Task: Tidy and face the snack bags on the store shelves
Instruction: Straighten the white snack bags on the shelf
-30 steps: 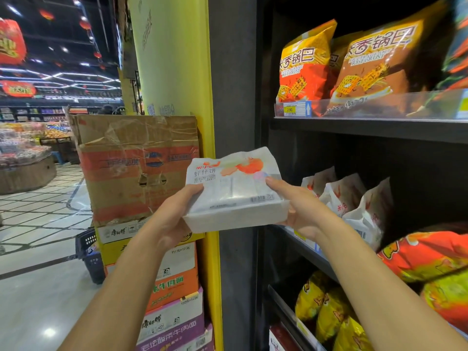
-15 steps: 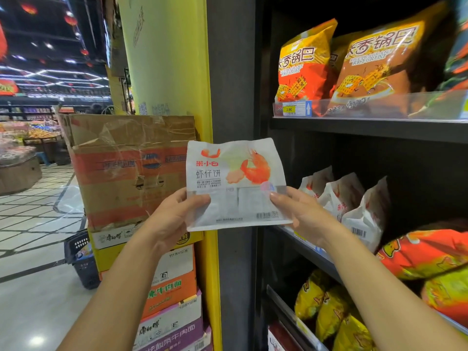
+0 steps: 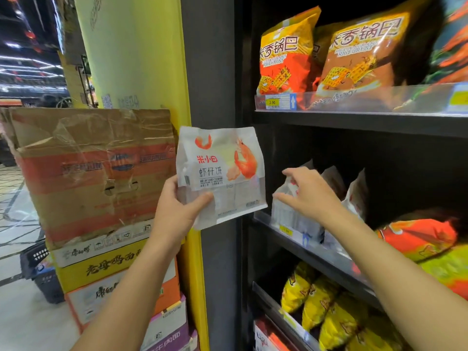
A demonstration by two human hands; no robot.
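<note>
- Left hand (image 3: 177, 211) is pinching the white shrimp-cracker bag (image 3: 222, 173) at its lower-left corner, thumb in front, off-shelf at 9 o'clock of the middle shelf (image 3: 316, 252).
- Right hand (image 3: 311, 193), fingers spread, is touching the shelved white bags (image 3: 293, 214).
- Bag is looking light, crinkly, contents likely fragile; gripping the edges seems safest.
- Shelf lip is running narrow; cardboard boxes (image 3: 96, 171) are crowding at 9 o'clock.

Matt papery white snack bag (image 3: 220, 173); glossy foil bags (image 3: 286, 51); taped, creased cardboard box (image 3: 93, 168).
</note>
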